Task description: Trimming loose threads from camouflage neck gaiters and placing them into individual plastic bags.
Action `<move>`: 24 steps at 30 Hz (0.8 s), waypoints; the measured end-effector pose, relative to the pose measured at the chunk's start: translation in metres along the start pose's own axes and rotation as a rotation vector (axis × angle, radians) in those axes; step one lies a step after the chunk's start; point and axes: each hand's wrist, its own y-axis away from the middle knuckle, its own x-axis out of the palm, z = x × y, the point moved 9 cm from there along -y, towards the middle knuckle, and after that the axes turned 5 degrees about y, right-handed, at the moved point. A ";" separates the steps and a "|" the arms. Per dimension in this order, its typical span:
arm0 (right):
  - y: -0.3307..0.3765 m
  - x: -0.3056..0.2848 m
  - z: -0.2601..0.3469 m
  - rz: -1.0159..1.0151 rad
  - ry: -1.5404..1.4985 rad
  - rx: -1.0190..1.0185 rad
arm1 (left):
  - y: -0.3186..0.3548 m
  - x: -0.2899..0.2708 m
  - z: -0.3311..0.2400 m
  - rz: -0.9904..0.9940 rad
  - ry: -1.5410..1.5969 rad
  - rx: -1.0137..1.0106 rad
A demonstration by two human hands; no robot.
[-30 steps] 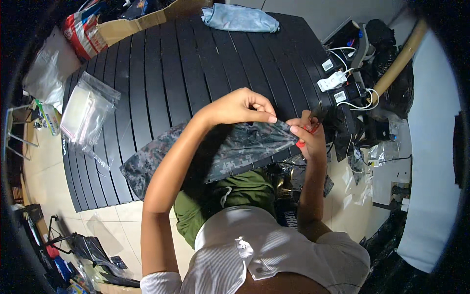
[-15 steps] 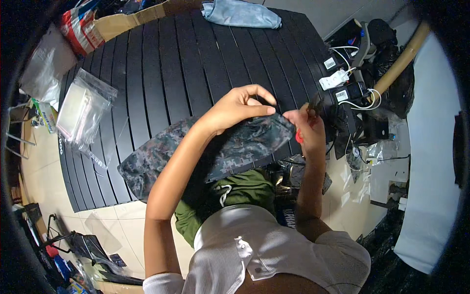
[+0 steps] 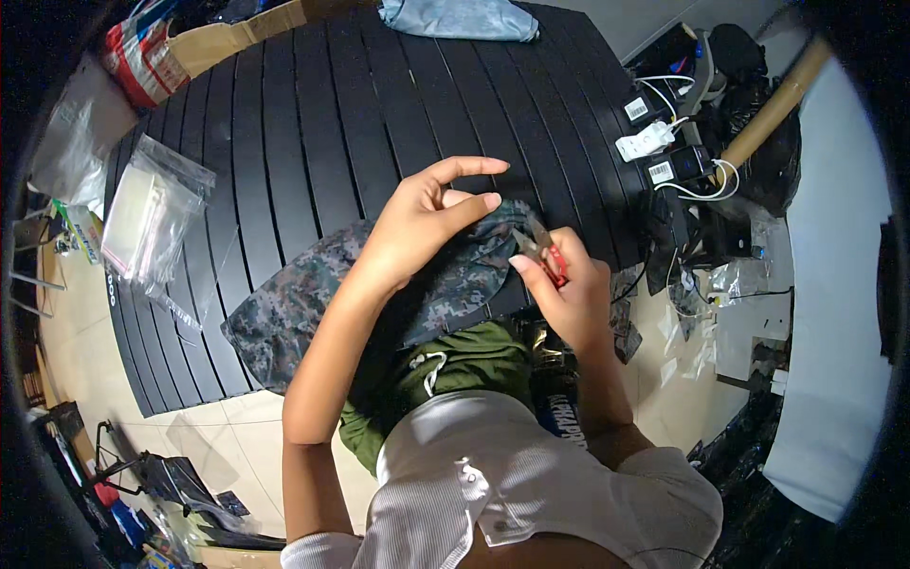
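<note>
The person's left hand point(image 3: 427, 223) rests fingers spread on a camouflage garment point(image 3: 379, 289) on the black slatted table point(image 3: 313, 123). Just beside it, the right hand point(image 3: 559, 284) clamps small red-handled snips point(image 3: 548, 256) at the cloth's edge; trimming seems underway, not finished.

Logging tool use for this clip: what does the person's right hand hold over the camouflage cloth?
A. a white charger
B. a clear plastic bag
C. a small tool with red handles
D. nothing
C: the right hand grips a small red-handled tool with its tip at the edge of the camouflage cloth, which the left hand pins down on the black slatted table.
</note>
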 end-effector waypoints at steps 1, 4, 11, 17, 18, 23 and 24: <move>0.000 0.001 0.001 -0.002 0.002 0.001 | 0.001 0.001 -0.002 -0.014 0.004 0.008; 0.000 0.001 0.005 -0.042 -0.071 -0.016 | 0.002 0.002 -0.002 0.017 -0.037 0.005; -0.004 0.005 0.010 -0.032 -0.030 -0.094 | 0.005 0.003 -0.003 0.043 -0.030 -0.019; -0.004 0.007 0.008 -0.030 0.025 -0.138 | 0.003 0.001 0.002 0.031 -0.107 -0.077; -0.004 0.006 0.008 -0.037 0.044 -0.150 | 0.003 0.000 0.004 0.027 -0.082 -0.088; -0.004 0.005 0.013 -0.035 0.086 -0.158 | 0.003 -0.001 0.007 0.010 0.004 -0.130; -0.004 0.004 0.014 -0.037 0.092 -0.166 | 0.002 0.000 0.007 0.003 0.004 -0.129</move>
